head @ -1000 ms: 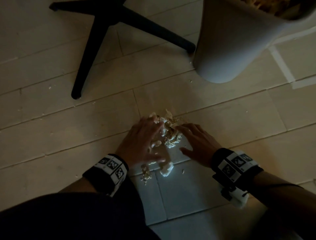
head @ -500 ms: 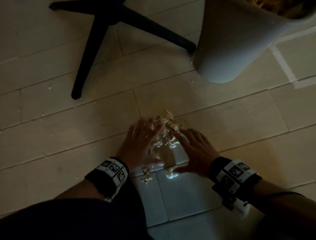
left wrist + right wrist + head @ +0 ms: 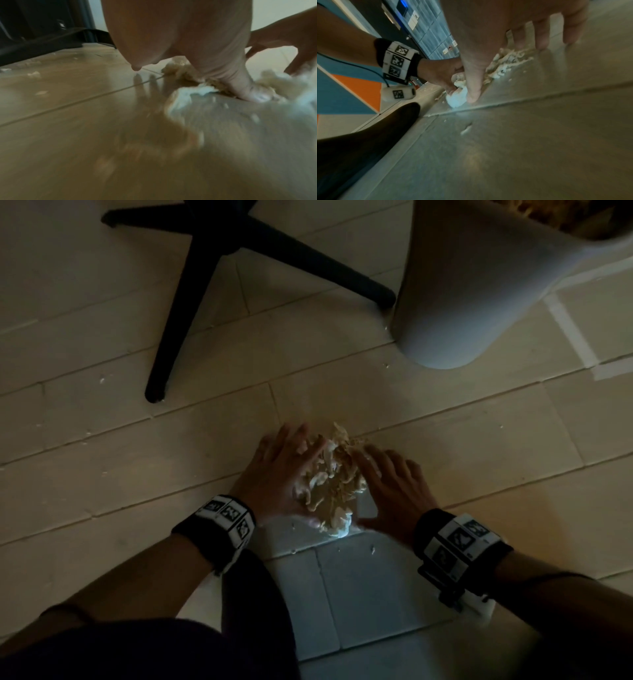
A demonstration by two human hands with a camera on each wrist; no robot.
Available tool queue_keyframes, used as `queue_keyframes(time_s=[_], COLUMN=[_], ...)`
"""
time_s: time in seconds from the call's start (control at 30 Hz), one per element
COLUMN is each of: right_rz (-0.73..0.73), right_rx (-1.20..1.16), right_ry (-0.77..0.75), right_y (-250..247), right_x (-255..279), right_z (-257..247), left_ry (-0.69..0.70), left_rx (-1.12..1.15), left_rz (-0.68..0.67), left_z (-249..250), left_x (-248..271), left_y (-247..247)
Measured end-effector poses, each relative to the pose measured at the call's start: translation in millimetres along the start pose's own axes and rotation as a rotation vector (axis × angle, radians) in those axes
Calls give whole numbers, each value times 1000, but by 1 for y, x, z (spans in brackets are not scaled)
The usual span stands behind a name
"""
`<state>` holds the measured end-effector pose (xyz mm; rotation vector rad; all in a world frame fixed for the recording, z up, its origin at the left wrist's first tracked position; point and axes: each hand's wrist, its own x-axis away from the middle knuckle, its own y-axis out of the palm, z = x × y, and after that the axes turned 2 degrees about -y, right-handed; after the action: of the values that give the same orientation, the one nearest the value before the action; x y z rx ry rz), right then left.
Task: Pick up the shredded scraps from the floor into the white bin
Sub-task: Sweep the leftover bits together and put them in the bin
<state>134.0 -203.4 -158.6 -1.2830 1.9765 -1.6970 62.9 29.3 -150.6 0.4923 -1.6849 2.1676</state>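
The white bin (image 3: pixel 479 285) runs off the head view's top edge. Beside it, the scraps (image 3: pixel 330 477) partly hide under both hands; the left wrist view blurs them.

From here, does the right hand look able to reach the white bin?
Probably yes: the white bin stands just beyond the right hand, with bare floor between; the hand presses the scraps.

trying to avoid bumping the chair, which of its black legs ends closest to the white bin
The leg running right, whose tip sits right beside the base of the white bin. The leg pointing down toward the camera and the one going left both end far from it.
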Motion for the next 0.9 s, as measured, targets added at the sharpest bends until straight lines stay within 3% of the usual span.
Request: queue_keyframes(time_s=[0.13,0.27,0.4,0.53,0.67,0.77,0.9], right_rz=[-28,-102,-135,-139,-173,-208,-211], right_rx=[-29,-152,-169,-170,-155,-191,-298], right_ry=[71,144,106,51,7,-3,34], right_y=[-21,-30,-31,-37,-43,-42,-46], right_x=[-11,-15,-22,-42,-49,-46,-43], right_z=[12,15,11,12,10,8,12], left_ry=[-116,-298,-463,-447,-351,-240,-194], left_rx=[53,168,307,418,527,417,265], left_rz=[0,-20,-48,30,-10,-121,-181], left_z=[4,-2,-16,-21,0,20,33], left_x=[-13,9,24,1,-27,-36,-37], left_y=[-11,-15,-13,-25,-30,-31,-39])
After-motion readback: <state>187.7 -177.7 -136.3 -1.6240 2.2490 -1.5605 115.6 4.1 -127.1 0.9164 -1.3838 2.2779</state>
